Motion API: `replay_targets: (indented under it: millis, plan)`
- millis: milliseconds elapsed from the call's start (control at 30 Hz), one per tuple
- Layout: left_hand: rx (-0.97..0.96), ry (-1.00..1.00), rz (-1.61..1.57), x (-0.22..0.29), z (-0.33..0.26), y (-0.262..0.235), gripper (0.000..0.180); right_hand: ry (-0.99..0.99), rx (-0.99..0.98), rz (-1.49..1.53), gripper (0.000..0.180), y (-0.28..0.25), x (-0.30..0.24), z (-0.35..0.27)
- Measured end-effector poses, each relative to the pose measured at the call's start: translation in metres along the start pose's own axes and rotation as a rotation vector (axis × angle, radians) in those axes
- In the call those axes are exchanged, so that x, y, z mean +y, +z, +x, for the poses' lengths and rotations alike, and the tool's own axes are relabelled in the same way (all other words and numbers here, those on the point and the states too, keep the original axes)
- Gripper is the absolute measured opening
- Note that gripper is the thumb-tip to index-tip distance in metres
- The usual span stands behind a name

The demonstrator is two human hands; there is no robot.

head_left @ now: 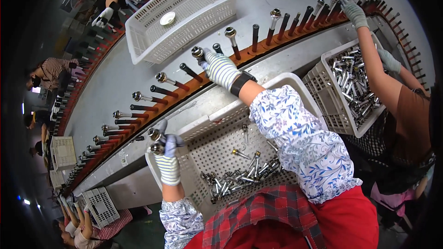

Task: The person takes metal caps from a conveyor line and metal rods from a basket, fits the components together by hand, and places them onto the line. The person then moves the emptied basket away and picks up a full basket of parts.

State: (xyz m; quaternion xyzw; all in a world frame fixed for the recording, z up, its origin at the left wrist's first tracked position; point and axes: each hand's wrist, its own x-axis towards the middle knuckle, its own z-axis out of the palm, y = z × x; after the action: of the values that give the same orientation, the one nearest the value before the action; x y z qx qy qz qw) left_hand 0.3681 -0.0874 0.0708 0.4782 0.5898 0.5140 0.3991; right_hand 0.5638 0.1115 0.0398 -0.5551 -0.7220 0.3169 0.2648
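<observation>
My right hand (220, 68), in a striped glove, reaches out to the curved orange rail (194, 87) of dark pegs and grips a small metal fitting (198, 53) at a peg's tip. My left hand (167, 157), also gloved, holds two metal fittings (156, 141) above the near edge of a white perforated crate (217, 129). Several loose metal fittings (240, 175) lie in that crate's bottom. Some pegs on the rail carry fittings, others stand bare.
A co-worker's gloved hand (354, 11) reaches the rail at the right, beside a second crate (318, 87) full of fittings. An almost bare white crate (184, 9) with a small disc sits beyond the rail. More people work along the rail at the left.
</observation>
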Motion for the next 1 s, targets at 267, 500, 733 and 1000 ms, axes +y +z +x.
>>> replay_targets:
  millis: [267, 500, 733, 1000]
  plan:
    - [-0.267, 0.060, -0.100, 0.029, 0.002, 0.046, 0.051, -0.647, -0.014, -0.180, 0.036, -0.038, 0.015, -0.166]
    - [-0.674, 0.114, -0.371, 0.042, 0.080, 0.191, 0.041, -0.154, 0.012, 0.125, 0.028, -0.080, 0.079, -0.258]
    - [-0.240, 0.268, -0.421, 0.019, 0.181, 0.307, 0.026, -0.148, 0.050, 0.051, 0.025, -0.106, 0.088, -0.246]
    - [-0.141, 0.499, 0.063, -0.052, 0.218, 0.247, 0.032, 0.052, 0.087, 0.302, 0.027, -0.092, 0.095, -0.228]
